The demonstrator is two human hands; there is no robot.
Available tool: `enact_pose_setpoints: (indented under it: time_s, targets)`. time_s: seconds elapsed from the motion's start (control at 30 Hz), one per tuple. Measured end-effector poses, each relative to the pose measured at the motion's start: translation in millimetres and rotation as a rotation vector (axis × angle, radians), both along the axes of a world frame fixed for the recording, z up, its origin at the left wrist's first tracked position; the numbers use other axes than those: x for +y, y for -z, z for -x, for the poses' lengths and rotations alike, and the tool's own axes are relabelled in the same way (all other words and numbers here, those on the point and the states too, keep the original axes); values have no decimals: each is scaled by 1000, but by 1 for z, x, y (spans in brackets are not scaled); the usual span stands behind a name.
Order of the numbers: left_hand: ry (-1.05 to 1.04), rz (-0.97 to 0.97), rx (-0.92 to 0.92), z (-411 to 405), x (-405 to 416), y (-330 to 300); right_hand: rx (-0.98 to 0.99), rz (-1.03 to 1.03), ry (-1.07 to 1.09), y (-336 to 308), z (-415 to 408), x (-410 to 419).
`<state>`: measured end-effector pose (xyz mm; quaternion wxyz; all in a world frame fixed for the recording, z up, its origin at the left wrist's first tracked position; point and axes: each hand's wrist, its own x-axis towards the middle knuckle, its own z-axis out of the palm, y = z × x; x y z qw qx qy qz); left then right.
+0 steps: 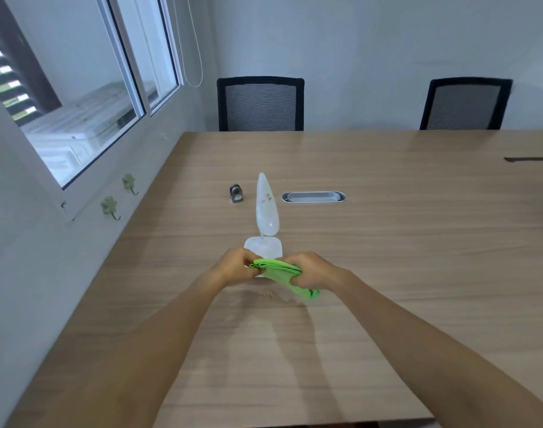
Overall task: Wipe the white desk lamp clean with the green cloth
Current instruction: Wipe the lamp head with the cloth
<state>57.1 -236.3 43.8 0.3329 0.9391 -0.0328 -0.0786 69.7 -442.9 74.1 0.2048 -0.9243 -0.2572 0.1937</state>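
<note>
The white desk lamp (266,208) stands on the wooden table (387,242), its long head pointing away from me and marked with small brown spots. Its flat base (263,247) lies just beyond my hands and is partly hidden by them. A folded green cloth (282,274) is stretched between both hands above the table. My left hand (234,265) pinches the cloth's left end. Around its right part my right hand (313,270) is closed, and a corner hangs down below that fist.
A small grey metal object (235,193) sits left of the lamp head. A grey oval cable port (313,197) is set into the table to the right. Two black mesh chairs (260,104) (465,104) stand at the far edge. A wall with windows runs along the left.
</note>
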Motion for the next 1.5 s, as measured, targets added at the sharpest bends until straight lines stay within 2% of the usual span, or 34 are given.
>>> enact_pose_setpoints:
  time_s: [0.2, 0.37, 0.47, 0.57, 0.67, 0.73, 0.83, 1.03, 1.23, 1.4, 1.5]
  targets:
    - [-101, 81, 124, -7, 5, -15, 42, -72, 73, -7, 0, -15]
    - [-424, 525, 131, -33, 13, -68, -37, -159, 312, -30, -18, -52]
    - [-364, 785, 182, -51, 8, -103, -123, -355, 441, -55, -24, -61]
    - [-276, 886, 190, -63, 1, -131, -273, -507, 338, -82, -22, -54]
    - [-203, 837, 200, -67, -8, -144, -350, -595, 224, -105, -15, -39]
    - [-230, 782, 191, -67, -11, -145, -411, -601, 158, -115, -12, -27]
    - [-248, 726, 176, -64, -10, -143, -491, -553, 81, -122, -8, -15]
    - [-202, 738, 152, -67, -8, -138, -563, -450, -10, -127, -1, -2]
    - [-202, 680, 99, -72, -4, -135, -620, -368, -253, -118, 26, -8]
    - [-193, 714, 154, -71, -3, -133, -787, -310, -437, -105, 54, -24]
    - [-206, 719, 149, -71, -2, -134, -896, -300, -473, -103, 59, -32]
